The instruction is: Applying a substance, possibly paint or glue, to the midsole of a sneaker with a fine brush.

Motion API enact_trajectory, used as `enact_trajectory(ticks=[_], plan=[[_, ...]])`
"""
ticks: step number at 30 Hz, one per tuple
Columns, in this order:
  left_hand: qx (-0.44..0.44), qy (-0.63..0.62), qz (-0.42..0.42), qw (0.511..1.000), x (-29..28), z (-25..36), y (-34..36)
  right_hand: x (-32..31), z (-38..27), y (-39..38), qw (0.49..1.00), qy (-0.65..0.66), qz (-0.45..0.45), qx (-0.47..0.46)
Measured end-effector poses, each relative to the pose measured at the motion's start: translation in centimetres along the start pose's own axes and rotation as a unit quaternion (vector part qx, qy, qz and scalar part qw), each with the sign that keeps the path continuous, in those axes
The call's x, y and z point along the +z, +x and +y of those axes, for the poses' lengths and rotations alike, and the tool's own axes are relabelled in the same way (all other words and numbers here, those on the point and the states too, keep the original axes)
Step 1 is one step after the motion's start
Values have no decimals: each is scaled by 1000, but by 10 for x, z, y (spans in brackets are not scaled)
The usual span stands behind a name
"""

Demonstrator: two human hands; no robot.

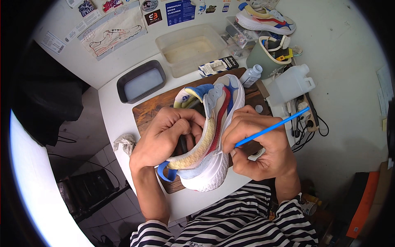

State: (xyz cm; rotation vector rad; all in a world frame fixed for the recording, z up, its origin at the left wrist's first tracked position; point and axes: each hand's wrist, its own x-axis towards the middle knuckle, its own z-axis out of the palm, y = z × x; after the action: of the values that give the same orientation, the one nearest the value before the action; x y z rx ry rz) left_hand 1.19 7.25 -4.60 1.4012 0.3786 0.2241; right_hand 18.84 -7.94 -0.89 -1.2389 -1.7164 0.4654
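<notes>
A multicoloured sneaker (210, 164) with a white sole, red and blue stripes and a blue heel loop lies over a wooden board (148, 107), its heel toward me. My left hand (164, 138) grips it by the collar, fingers curled inside the opening. My right hand (259, 144) is closed on a thin blue stick-like tool (288, 120) against the sneaker's right side near the sole; the tool's tip is hidden by my fingers.
Behind are a dark tray (123, 92) of liquid, clear tub (191, 35), small box (218, 66), white bottle (252, 76), jug (290, 84), green bucket (273, 61) and another sneaker (267, 22). A cloth (123, 144) lies left; power strip and cables (310, 121) sit right.
</notes>
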Motion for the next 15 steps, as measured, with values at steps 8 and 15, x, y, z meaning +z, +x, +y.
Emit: enact_trajectory(ticks=[8, 15], plan=[[-13, -12, -6, 1000, 0, 3, 0, 2, 2, -3, 1000, 9, 14, 3], [-4, -15, 7, 1000, 0, 2, 1, 19, -13, -31, 990, 41, 131, -8]])
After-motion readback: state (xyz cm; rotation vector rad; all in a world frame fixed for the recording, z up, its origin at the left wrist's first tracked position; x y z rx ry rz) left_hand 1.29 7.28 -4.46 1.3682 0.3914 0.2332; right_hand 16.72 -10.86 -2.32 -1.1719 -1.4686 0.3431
